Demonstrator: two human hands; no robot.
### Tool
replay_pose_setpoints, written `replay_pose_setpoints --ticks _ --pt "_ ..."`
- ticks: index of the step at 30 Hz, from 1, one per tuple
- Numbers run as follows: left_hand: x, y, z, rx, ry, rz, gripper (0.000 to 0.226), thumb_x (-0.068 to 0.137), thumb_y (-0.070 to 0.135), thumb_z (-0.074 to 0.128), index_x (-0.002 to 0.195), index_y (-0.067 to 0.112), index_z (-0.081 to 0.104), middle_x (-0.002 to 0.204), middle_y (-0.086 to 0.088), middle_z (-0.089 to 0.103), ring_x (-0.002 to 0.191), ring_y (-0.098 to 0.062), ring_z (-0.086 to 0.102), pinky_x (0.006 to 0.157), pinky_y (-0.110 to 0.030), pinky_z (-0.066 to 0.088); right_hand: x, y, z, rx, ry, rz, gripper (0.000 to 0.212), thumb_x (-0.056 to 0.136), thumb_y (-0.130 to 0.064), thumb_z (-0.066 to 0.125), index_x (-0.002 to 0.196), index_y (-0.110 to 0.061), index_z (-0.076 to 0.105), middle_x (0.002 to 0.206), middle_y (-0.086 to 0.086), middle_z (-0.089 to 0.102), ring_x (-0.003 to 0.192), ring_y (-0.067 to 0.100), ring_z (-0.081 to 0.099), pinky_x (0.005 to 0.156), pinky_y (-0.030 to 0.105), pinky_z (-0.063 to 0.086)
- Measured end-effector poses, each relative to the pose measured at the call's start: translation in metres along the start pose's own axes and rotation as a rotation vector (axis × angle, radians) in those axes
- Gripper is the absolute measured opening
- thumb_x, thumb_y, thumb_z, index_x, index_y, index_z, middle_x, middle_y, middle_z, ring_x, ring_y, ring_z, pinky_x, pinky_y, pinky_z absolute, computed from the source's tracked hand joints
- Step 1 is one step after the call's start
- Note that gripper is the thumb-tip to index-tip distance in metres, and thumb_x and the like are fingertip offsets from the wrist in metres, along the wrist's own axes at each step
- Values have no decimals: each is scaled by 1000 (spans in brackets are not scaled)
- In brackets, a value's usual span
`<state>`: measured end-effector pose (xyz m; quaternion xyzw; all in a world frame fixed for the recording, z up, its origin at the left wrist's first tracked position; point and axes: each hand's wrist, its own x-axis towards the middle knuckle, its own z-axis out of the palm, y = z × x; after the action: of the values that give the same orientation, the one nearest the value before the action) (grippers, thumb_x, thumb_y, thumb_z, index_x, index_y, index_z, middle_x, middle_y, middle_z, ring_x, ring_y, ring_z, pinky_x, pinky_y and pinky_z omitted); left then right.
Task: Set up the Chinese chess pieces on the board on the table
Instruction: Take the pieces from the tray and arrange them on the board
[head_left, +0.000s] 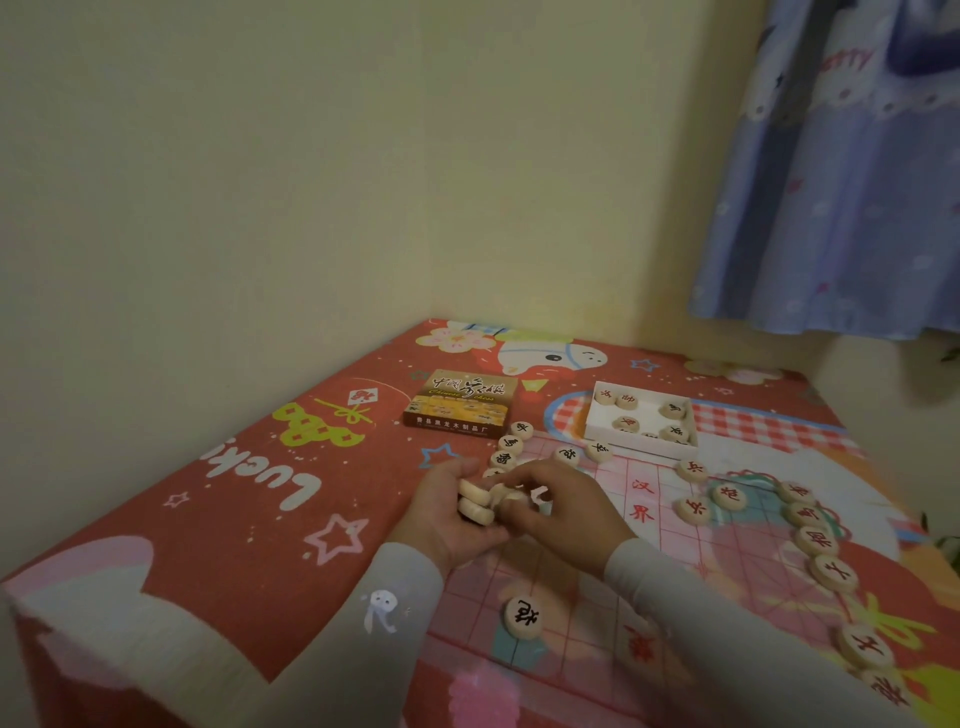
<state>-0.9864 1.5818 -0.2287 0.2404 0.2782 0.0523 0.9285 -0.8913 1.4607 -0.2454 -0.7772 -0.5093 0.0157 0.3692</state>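
A thin see-through chess board (644, 499) with red lines lies on the red patterned tablecloth. My left hand (447, 519) is cupped around a small stack of pale wooden chess pieces (475, 501). My right hand (566, 499) pinches one piece of that stack with its fingertips. Black-lettered pieces (509, 444) stand in a column along the board's left edge, and one (522, 617) sits near me. Red-lettered pieces (818, 540) line the right edge. A white box tray (602, 415) at the back holds several more pieces.
The printed chess box lid (460, 405) lies at the back left of the board. A wall corner borders the table's far and left sides. A blue curtain (841, 182) hangs at the upper right. The table's left edge drops off near me.
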Motion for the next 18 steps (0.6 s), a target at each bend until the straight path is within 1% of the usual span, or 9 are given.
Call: replay_pose_setpoints --ticks 3,5,7,9,11,13,15,17,18 --pt "-1 -1 3 11 -7 8 34 94 24 45 99 -6 59 93 -22 63 89 -34 59 89 -45 45 2 2 -4 8 -42 -33 28 83 -33 67 111 -30 66 108 -11 63 94 -1 54 80 17 43" --pt "-3 -1 5 33 -16 14 36 95 23 44 92 -8 62 87 -23 66 89 -35 60 90 -47 45 4 3 -8 -6 -104 -53 32 84 -35 66 116 -35 64 106 -11 55 89 -4 50 79 13 39" --pt "-2 0 5 73 -9 22 35 94 21 43 92 -8 64 88 -22 66 89 -35 61 89 -48 46 7 3 -13 -40 -164 -57 35 85 -37 65 120 -39 61 103 -12 49 86 -6 47 79 11 38" --pt "-2 0 4 97 -13 27 32 92 19 44 97 -6 63 89 -20 65 88 -33 61 84 -47 49 9 3 -17 -75 -208 -69 37 85 -36 66 121 -39 59 103 -15 49 83 -7 46 75 11 37" --pt "-2 0 4 93 -20 30 30 91 18 43 92 -5 63 83 -19 67 84 -32 62 75 -45 54 9 3 -20 -110 -235 -88 35 86 -37 66 120 -39 57 101 -19 51 81 -7 47 71 12 37" --pt "-1 -2 4 87 -24 38 27 91 15 44 89 -4 64 79 -18 69 81 -32 63 68 -48 57 9 4 -20 -108 -191 -85 30 86 -39 66 115 -36 59 99 -19 53 82 -4 51 72 16 40" --pt "3 -3 2 50 -37 50 25 92 14 46 96 -4 62 81 -19 68 73 -30 65 68 -51 57 10 7 -18 -77 -95 -70 26 86 -41 65 109 -32 60 100 -17 56 82 1 55 72 20 45" --pt "7 -3 1 17 -82 40 28 93 16 45 102 -6 60 86 -19 67 66 -27 66 69 -46 59 11 8 -15 -77 -22 -73 25 85 -42 64 107 -33 58 103 -15 57 82 2 56 74 22 47" --pt "9 -4 1 9 -112 27 29 94 18 44 102 -5 60 85 -18 66 64 -25 65 66 -43 60 11 8 -13 -81 -2 -81 25 85 -41 64 108 -33 57 104 -14 57 82 2 55 75 23 48"
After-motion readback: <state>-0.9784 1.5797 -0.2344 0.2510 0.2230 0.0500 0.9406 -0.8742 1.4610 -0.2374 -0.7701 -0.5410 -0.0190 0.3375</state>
